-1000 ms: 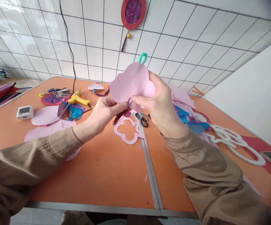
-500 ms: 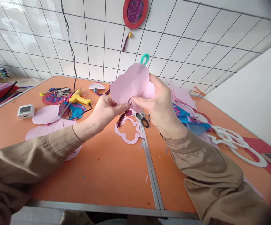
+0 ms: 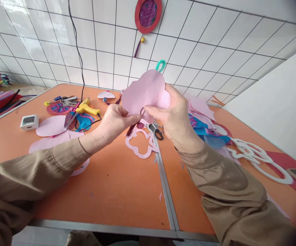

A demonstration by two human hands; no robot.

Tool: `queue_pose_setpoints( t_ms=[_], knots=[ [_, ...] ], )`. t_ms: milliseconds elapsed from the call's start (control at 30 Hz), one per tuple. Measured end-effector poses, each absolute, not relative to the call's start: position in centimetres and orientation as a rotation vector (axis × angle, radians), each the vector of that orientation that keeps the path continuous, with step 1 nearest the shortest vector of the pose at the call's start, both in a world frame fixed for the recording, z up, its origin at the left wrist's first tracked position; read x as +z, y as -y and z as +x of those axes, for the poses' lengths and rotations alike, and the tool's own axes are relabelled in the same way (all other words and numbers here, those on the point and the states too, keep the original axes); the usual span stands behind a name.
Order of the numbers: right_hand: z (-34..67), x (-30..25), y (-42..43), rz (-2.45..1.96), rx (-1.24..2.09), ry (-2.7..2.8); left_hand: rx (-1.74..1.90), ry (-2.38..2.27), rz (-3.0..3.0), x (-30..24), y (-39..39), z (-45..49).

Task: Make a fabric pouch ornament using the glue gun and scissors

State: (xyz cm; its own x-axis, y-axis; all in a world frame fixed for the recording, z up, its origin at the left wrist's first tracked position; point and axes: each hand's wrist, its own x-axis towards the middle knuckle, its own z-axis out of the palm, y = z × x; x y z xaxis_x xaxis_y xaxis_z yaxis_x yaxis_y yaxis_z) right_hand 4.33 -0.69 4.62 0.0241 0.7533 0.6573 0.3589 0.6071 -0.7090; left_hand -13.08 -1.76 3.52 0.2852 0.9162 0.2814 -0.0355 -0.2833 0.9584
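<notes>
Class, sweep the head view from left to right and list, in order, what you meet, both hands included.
White box with dark screen → yellow glue gun → left hand → pink paper shape → right hand → white cut-outs

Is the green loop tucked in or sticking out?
Sticking out: the green loop shows above the top edge of the pink paper.

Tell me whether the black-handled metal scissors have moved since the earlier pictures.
No, in no direction: the scissors lie at the same spot against the straight grey metal table seam.
</notes>
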Motion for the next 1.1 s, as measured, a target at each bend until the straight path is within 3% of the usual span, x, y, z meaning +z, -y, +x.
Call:
queue_pose_setpoints(
  t_ms=[267,500,633,833,933,1100],
  knots=[
    [4.8,4.4,0.3,-0.876,0.423,1.652,1.105,-0.769,1.488,3.7,2.0,-12.9],
    [6.2,6.2,1.9,-0.927,0.034,1.696,1.127,-0.830,1.444,3.7,1.9,-13.0],
    [6.1,7.2,2.2,-0.928,0.068,1.936,1.139,-0.820,1.459,3.8,2.0,-13.1],
    [6.0,7.1,2.4,-0.845,-0.075,1.866,1.079,-0.773,1.514,4.2,2.4,-13.3],
    [6.9,7.2,2.1,-0.819,0.117,1.743,1.102,-0.758,1.497,4.0,2.3,-13.3],
    [7.2,6.6,0.5,-0.913,0.868,1.611,1.140,-0.700,1.418,3.6,1.9,-13.2]
  ],
)
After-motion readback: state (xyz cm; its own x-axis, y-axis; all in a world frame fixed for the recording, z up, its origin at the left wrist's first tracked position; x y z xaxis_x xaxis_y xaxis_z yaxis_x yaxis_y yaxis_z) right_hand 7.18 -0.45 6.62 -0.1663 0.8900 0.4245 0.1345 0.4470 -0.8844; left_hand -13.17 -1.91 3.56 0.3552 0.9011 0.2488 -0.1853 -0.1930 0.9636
